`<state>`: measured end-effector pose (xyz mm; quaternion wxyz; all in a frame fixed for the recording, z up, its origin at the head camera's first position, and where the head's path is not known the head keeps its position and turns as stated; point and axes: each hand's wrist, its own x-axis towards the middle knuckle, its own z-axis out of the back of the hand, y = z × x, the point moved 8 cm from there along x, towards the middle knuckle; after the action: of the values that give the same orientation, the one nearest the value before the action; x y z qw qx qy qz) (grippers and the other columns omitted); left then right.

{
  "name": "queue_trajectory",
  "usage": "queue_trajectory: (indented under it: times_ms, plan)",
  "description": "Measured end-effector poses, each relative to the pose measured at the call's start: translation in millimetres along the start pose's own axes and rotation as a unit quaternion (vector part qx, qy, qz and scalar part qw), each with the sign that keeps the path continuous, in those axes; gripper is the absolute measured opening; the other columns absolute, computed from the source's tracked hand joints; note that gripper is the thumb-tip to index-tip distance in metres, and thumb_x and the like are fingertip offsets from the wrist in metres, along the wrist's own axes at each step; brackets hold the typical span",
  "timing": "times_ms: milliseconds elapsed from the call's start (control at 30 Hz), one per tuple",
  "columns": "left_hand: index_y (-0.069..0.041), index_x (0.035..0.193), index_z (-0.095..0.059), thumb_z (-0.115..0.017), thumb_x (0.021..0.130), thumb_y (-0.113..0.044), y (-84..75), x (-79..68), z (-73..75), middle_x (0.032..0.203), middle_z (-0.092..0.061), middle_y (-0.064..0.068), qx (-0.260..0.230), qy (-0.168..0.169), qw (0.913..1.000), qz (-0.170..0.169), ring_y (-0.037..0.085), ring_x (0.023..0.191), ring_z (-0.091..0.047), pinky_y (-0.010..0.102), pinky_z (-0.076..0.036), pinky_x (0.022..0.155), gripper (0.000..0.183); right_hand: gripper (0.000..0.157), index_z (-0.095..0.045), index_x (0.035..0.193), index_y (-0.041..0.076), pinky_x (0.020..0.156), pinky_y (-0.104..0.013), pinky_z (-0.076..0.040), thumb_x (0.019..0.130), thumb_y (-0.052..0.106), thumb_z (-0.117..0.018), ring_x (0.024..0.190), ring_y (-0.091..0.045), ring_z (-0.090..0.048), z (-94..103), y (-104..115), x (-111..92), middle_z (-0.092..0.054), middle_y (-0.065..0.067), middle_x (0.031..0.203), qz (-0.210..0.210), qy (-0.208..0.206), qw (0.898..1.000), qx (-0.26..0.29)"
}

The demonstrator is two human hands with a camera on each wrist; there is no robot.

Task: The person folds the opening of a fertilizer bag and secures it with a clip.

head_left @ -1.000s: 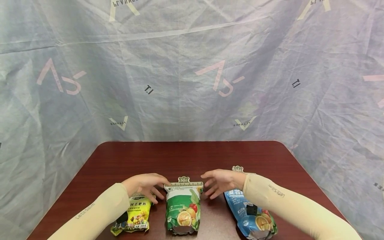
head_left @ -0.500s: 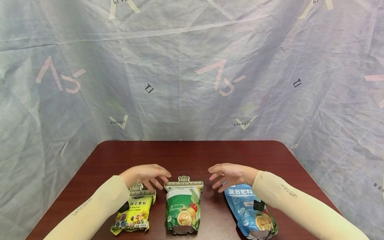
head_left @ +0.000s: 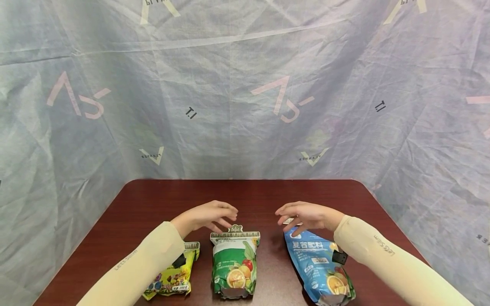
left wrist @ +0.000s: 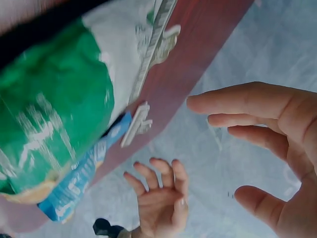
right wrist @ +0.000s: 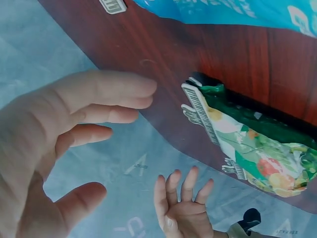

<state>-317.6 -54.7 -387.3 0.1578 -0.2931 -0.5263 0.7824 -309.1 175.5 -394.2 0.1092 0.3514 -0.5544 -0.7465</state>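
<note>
My left hand (head_left: 206, 216) hovers with loosely bent fingers just behind the green fertilizer bag (head_left: 231, 265), overlapping the edge of its keyboard-patterned clip (head_left: 245, 234). Beneath the left forearm lies a yellow fertilizer bag (head_left: 178, 276), its upper part hidden by the sleeve. Over the top end of the blue fertilizer bag (head_left: 311, 259) hangs my right hand (head_left: 311, 216), fingers spread and relaxed, partly covering that bag's clip (head_left: 292, 222). Both wrist views show gaps between thumb and fingers, with nothing held in the left hand (left wrist: 272, 144) or the right hand (right wrist: 59, 129).
The three bags lie in a row along the near side of a dark red table (head_left: 260, 195). Grey printed cloth (head_left: 229, 106) hangs behind the table and at both sides. A small black device (head_left: 339, 257) sits under the right wrist.
Both hands have risen away from the green bag. The left hand has shifted right and farther back, the right hand right and back, uncovering more of the blue bag. The bags stay put.
</note>
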Motion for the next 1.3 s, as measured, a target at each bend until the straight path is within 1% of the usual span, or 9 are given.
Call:
queue_trajectory:
  times_ms: [167, 367, 567, 667, 800, 967, 1133, 1233, 1300]
  plan:
    - [-0.005, 0.126, -0.052, -0.055, 0.091, -0.027, -7.8, 8.2, -12.1, 0.119, -0.056, 0.014, -0.025, 0.005, 0.9996, -0.01, 0.029, 0.101, -0.059, 0.045, -0.051, 0.076, 0.041, 0.046, -0.04, 0.133, -0.001, 0.084, -0.052, -0.045, 0.096, 0.026, -0.046, 0.109, -0.041, -0.051, 8.5, -1.7, -4.6, -0.052, -0.021, 0.118, 0.001, -0.005, 1.0, -0.012]
    - [-0.005, 0.126, -0.052, -0.055, 0.091, -0.026, -12.7, 20.2, -28.4, 0.119, -0.056, 0.015, -0.043, 0.012, 0.9989, -0.013, 0.023, 0.094, -0.062, 0.046, -0.051, 0.077, 0.04, 0.047, -0.038, 0.133, -0.003, 0.085, -0.054, -0.044, 0.097, 0.026, -0.045, 0.107, -0.04, -0.052, 22.7, -6.4, -8.9, -0.048, -0.027, 0.122, 0.007, -0.017, 1.0, -0.016]
    - [-0.004, 0.124, -0.053, -0.055, 0.092, -0.025, -14.1, 35.6, -45.6, 0.119, -0.056, 0.016, -0.06, 0.026, 0.9978, -0.011, 0.028, 0.096, -0.061, 0.047, -0.051, 0.077, 0.038, 0.047, -0.037, 0.133, -0.004, 0.085, -0.054, -0.045, 0.097, 0.025, -0.044, 0.105, -0.041, -0.053, 34.6, -11.1, -14.2, -0.046, -0.029, 0.122, 0.01, -0.029, 0.999, -0.013]
    - [-0.005, 0.124, -0.053, -0.055, 0.092, -0.024, -16.3, 41.4, -52.8, 0.119, -0.056, 0.016, -0.07, 0.03, 0.997, -0.009, 0.028, 0.095, -0.062, 0.047, -0.05, 0.077, 0.037, 0.048, -0.038, 0.133, -0.003, 0.084, -0.053, -0.045, 0.097, 0.027, -0.044, 0.104, -0.039, -0.055, 40.0, -13.6, -16.5, -0.046, -0.029, 0.122, 0.01, -0.039, 0.999, -0.019]
    - [-0.004, 0.127, -0.049, -0.055, 0.092, -0.024, -21.1, 48.4, -60.7, 0.119, -0.056, 0.017, -0.09, 0.036, 0.9953, -0.009, 0.026, 0.092, -0.063, 0.048, -0.05, 0.077, 0.04, 0.046, -0.041, 0.132, -0.002, 0.084, -0.054, -0.045, 0.096, 0.027, -0.046, 0.102, -0.038, -0.056, 47.3, -19.8, -20.0, -0.047, -0.027, 0.12, 0.001, -0.057, 0.998, -0.026]
    - [-0.004, 0.128, -0.048, -0.055, 0.092, -0.024, -25.3, 57.9, -69.4, 0.117, -0.056, 0.018, -0.118, 0.041, 0.9921, -0.01, 0.029, 0.094, -0.062, 0.047, -0.051, 0.076, 0.042, 0.046, -0.044, 0.13, -0.001, 0.083, -0.053, -0.046, 0.095, 0.029, -0.047, 0.103, -0.04, -0.055, 55.0, -29.0, -25.3, -0.048, -0.026, 0.119, -0.009, -0.068, 0.997, -0.028]
    - [-0.004, 0.126, -0.051, -0.056, 0.091, -0.025, -27.1, 66.4, -80.5, 0.113, -0.058, 0.016, -0.139, 0.044, 0.9893, -0.007, 0.031, 0.095, -0.062, 0.046, -0.052, 0.073, 0.041, 0.051, -0.038, 0.133, -0.005, 0.082, -0.05, -0.047, 0.096, 0.029, -0.045, 0.104, -0.041, -0.055, 62.8, -37.1, -27.8, -0.048, -0.026, 0.119, -0.009, -0.063, 0.998, -0.031]
    - [-0.003, 0.125, -0.051, -0.056, 0.091, -0.024, -27.3, 71.5, -88.9, 0.112, -0.059, 0.017, -0.148, 0.045, 0.988, 0.001, 0.033, 0.095, -0.062, 0.045, -0.052, 0.072, 0.041, 0.054, -0.034, 0.135, -0.006, 0.08, -0.049, -0.048, 0.096, 0.028, -0.046, 0.102, -0.04, -0.055, 68.1, -42.2, -29.3, -0.05, -0.025, 0.118, -0.016, -0.072, 0.997, -0.027]
    - [-0.003, 0.125, -0.05, -0.057, 0.09, -0.023, -27.3, 74.6, -94.1, 0.111, -0.06, 0.016, -0.148, 0.041, 0.9881, 0.007, 0.034, 0.096, -0.061, 0.044, -0.053, 0.071, 0.041, 0.054, -0.034, 0.135, -0.007, 0.079, -0.049, -0.048, 0.096, 0.028, -0.046, 0.101, -0.04, -0.056, 71.2, -45.4, -30.2, -0.051, -0.025, 0.116, -0.021, -0.083, 0.996, -0.023]
